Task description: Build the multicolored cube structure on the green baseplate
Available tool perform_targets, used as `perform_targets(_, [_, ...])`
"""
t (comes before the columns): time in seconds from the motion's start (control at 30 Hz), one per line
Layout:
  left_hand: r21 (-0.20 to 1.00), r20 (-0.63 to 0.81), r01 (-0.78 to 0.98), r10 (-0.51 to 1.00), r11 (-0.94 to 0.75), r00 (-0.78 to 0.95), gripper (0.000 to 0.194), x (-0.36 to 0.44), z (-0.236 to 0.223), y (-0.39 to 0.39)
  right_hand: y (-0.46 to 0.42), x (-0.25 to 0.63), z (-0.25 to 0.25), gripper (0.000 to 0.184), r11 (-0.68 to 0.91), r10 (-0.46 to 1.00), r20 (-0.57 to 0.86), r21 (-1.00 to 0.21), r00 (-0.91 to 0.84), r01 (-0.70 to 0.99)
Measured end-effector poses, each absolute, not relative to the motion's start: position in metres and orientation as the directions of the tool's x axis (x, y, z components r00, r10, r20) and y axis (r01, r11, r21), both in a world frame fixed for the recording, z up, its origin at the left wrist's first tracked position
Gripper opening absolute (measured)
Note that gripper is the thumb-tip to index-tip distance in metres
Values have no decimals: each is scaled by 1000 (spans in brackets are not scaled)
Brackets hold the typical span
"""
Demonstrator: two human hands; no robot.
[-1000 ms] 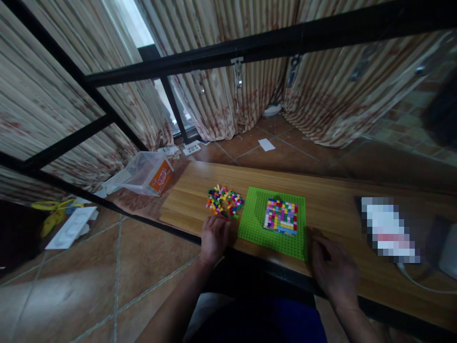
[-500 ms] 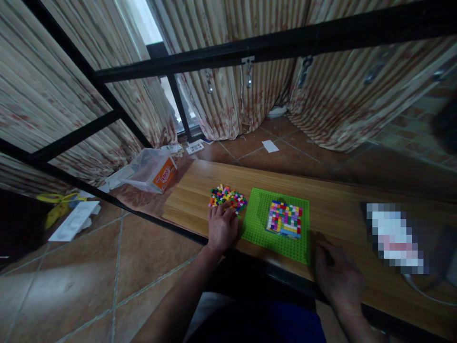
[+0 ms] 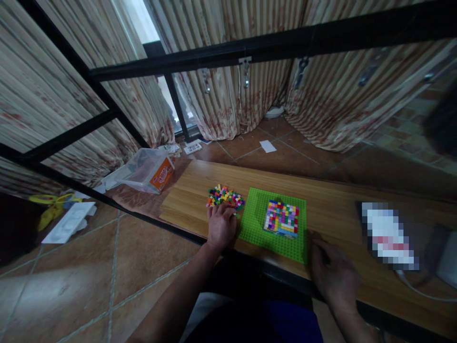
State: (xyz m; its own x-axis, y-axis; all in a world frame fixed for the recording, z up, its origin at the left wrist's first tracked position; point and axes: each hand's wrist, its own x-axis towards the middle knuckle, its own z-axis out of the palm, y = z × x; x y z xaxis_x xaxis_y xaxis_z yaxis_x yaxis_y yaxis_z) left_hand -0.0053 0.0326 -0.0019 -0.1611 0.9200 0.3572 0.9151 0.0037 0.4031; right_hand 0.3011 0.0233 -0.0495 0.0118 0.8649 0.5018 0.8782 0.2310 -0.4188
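Note:
My left hand (image 3: 221,226) lies over the near side of a pile of small coloured toy bricks (image 3: 223,193), fingers bent down onto them. Its fingertips are partly hidden, and no brick is seen held. To the right of the pile lies a green studded baseplate (image 3: 253,228). A square block of multicoloured bricks (image 3: 282,216) stands on it, with a pale blue strip along its near side. Beside the plate's right edge rests my right hand (image 3: 333,271), loosely curled with a gap between thumb and index finger; nothing shows in it.
The wooden table (image 3: 332,200) is long and narrow. A clear plastic box (image 3: 143,171) with an orange label stands off its left end. A blurred-out device (image 3: 389,236) with a white cable (image 3: 421,293) lies at right. A black metal frame (image 3: 221,57) crosses above.
The view has shifted slightly, moving everything a little to the left. My left hand stays at the brick pile with its fingers moved slightly; my right hand stays beside the baseplate.

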Motion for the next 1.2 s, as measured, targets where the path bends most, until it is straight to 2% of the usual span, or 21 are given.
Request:
perform_targets(0.27, [379,375,925,918,-23,-131,16,-6,3,37,22,300,-48,39,230,868,496,-422,10,877])
perform_targets(0.5, [429,475,873,880,-232,0,14,15,27,43,23,297,-47,34,233,867,497,-448,24,863])
perform_targets(0.63, [495,457,806,886,-326,77,15,49,45,53,22,297,-47,33,227,876,482,-460,27,858])
perform_targets(0.77, [504,425,760,884,-409,194,14,78,49,68,22,296,-46,33,228,875,484,-464,29,856])
perform_targets(1.0, [512,354,755,901,-410,250,18,96,40,89,23,294,-44,32,231,880,475,-472,25,851])
perform_targets(1.2, [507,360,765,904,-397,230,20,97,39,93,23,294,-44,31,239,880,474,-487,24,840])
